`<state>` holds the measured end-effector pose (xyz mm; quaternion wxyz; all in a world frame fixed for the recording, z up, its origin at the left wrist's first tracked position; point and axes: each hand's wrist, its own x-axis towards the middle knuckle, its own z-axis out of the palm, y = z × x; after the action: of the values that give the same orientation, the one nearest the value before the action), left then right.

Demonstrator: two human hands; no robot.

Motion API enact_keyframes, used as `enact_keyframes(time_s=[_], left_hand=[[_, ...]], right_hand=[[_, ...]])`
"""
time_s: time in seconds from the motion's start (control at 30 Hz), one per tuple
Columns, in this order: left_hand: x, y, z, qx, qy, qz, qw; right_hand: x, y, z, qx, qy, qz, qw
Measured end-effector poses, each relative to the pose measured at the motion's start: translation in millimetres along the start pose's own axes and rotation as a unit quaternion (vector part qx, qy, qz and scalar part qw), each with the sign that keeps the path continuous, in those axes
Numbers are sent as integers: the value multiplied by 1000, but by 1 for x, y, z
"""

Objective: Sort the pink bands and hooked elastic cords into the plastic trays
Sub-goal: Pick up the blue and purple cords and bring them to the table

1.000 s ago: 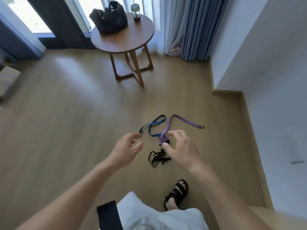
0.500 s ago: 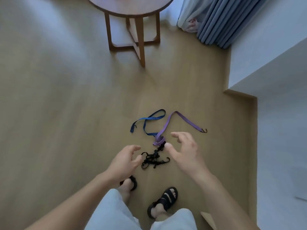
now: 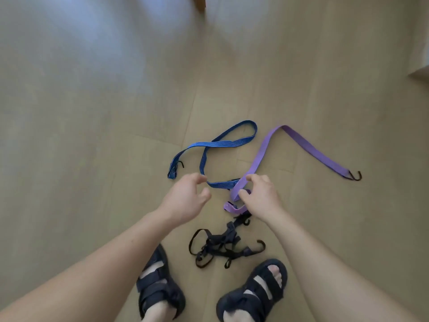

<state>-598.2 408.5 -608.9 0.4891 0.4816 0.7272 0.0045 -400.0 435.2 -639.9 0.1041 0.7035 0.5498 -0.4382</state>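
Three hooked elastic cords lie on the wooden floor. A blue striped cord (image 3: 216,145) loops at the centre. A purple cord (image 3: 308,145) runs right to a black hook (image 3: 355,176). A tangled black cord (image 3: 220,246) lies just ahead of my feet. My left hand (image 3: 185,201) hovers over the blue cord's near end, fingers loosely curled, holding nothing. My right hand (image 3: 260,196) hovers at the purple cord's folded near end, thumb and fingers spread around it; whether they touch it is unclear. No trays or pink bands are visible.
My two feet in dark sandals (image 3: 160,289) (image 3: 253,291) stand at the bottom edge, close to the black cord. A wooden table leg (image 3: 199,2) shows at the top. A wall corner (image 3: 420,73) juts in at the right.
The view has tilted down and closer to the floor; the table and curtain left the frame. Both hands have reached forward and down toward the blue and purple cords.
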Motion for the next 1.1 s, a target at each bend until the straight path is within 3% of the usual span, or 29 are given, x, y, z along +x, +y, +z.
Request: enact_keyframes(time_s=[0.2,0.3,0.43,0.57,0.7,0.9,1.0,1.1], left_hand=[[64,-44,38,16,8,-8,1000],[72,-56,42,34,8,-13,999],[66,-55,36,58,0,-15,998],[59,-42,26,66,-6,-19,998],[62,-34,22,68,-5,-11,998],[78,-50,27,81,4,2,997],[76,-57,26,88,9,1,996],[79,-55,18,79,30,-4,996]], right_hand=[[90,20,72,-146,-22,29,989],[101,17,91,-196,-8,-2,981],[91,19,87,-190,-8,-30,981],[74,18,73,-132,59,-88,986],[73,17,76,-144,-6,-149,978],[86,13,117,-309,-62,-142,938],[87,4,111,-253,-48,-124,958],[99,-10,93,-199,25,-128,971]])
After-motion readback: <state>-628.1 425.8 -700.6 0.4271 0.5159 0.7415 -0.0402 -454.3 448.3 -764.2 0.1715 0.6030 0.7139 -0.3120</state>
